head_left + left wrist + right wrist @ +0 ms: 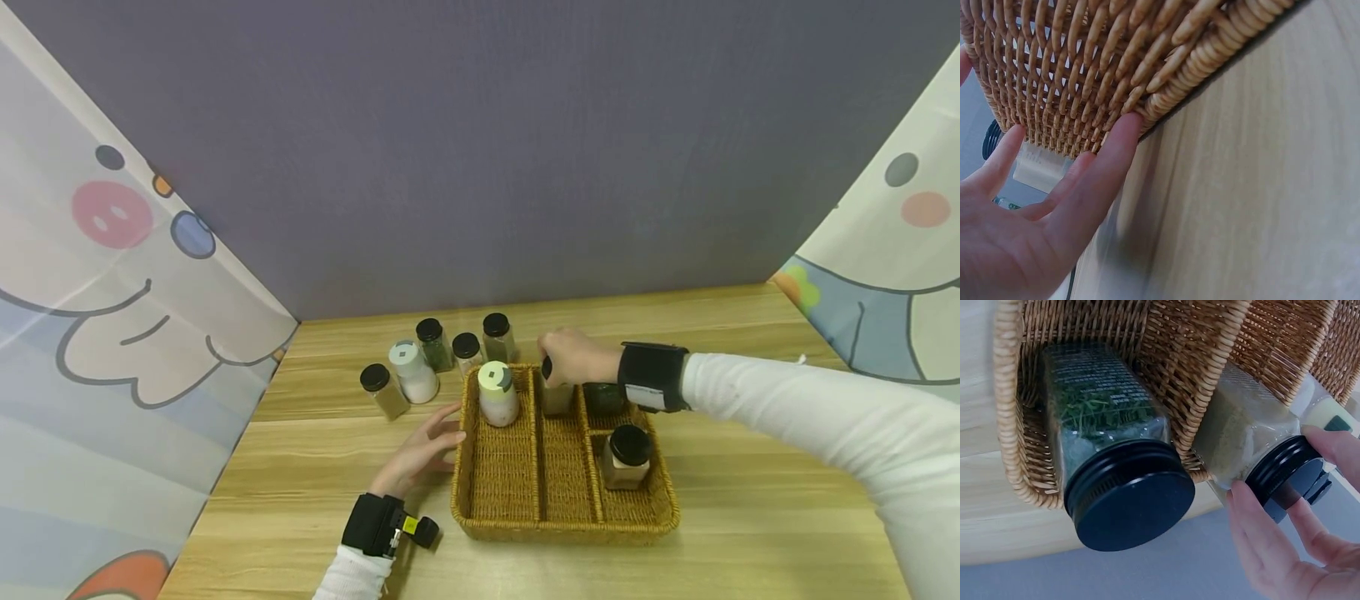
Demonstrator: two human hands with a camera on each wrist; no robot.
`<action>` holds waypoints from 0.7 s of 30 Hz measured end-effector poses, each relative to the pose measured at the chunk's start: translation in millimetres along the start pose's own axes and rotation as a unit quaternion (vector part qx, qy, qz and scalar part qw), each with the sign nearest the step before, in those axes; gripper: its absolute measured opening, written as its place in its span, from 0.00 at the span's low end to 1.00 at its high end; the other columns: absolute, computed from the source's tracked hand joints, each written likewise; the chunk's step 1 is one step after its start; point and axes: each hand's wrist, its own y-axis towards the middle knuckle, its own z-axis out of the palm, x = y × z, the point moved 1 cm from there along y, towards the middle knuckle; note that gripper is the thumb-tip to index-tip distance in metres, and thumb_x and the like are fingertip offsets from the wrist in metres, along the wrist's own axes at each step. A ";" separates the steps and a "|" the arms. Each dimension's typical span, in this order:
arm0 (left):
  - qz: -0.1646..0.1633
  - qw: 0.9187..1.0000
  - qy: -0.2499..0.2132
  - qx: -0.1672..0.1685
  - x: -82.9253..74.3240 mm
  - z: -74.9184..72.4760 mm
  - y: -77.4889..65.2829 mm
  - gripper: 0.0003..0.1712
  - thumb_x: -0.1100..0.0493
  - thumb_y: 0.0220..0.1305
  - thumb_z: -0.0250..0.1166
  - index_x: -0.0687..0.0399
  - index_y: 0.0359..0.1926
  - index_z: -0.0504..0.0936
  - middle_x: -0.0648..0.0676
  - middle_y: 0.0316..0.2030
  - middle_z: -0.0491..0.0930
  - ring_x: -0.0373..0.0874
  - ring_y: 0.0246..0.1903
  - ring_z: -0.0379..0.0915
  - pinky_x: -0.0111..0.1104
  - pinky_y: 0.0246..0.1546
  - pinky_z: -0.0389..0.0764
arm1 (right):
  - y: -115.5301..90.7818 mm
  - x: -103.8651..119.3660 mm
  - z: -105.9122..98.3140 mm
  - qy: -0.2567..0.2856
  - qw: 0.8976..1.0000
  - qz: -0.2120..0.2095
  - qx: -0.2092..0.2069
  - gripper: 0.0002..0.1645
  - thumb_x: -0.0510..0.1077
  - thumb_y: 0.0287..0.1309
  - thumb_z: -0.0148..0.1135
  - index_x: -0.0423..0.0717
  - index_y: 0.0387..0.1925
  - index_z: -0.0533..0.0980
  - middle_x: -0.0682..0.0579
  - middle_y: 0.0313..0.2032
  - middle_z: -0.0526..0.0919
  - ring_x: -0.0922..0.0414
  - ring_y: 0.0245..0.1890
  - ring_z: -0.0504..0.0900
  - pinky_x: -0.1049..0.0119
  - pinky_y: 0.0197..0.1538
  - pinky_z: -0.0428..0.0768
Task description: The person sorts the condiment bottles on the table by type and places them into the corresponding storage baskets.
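A woven wicker basket (pixel 570 528) with several compartments stands on the wooden table. My right hand (pixel 581 358) pinches the black lid of a spice jar (pixel 1241 422) with pale beige contents, upright at the back of the middle compartment. Beside it, in the back right compartment, is a jar of green herbs (pixel 1107 406). A black-lidded jar (pixel 626 462) of light brown contents occupies the front right one. In the left compartment stands a white bottle (pixel 498 400) with a pale green lid. My left hand (pixel 420 454) rests extended fingers against the basket's left wall.
Behind and left of the basket stand a beige jar (pixel 386 393), a white bottle (pixel 414 375), a green herb jar (pixel 435 346) and two more black-lidded jars, one (pixel 498 337) farthest back. A grey panel (pixel 525 167) rises behind the table.
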 end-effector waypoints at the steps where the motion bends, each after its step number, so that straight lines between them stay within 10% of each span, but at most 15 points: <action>1: 0.003 1.000 -0.002 0.001 0.4 -0.2 0.2 0.39 0.48 0.55 0.61 0.45 0.66 0.54 0.66 0.60 0.57 0.59 0.54 0.63 0.47 0.42 0.75 | -0.1 -0.3 0.4 -0.001 1.000 -0.002 -0.002 0.15 0.36 0.37 0.68 0.36 0.30 0.73 0.48 0.28 0.75 0.55 0.28 0.72 0.66 0.32 0.74; 21: 0.008 1.000 -0.002 0.003 0.8 0.2 0.1 0.38 0.49 0.56 0.60 0.46 0.66 0.54 0.68 0.60 0.56 0.60 0.55 0.61 0.48 0.40 0.76 | 0.7 -5.1 8.3 0.000 1.000 0.004 0.000 0.14 0.36 0.37 0.69 0.38 0.29 0.74 0.52 0.24 0.74 0.57 0.25 0.71 0.65 0.33 0.73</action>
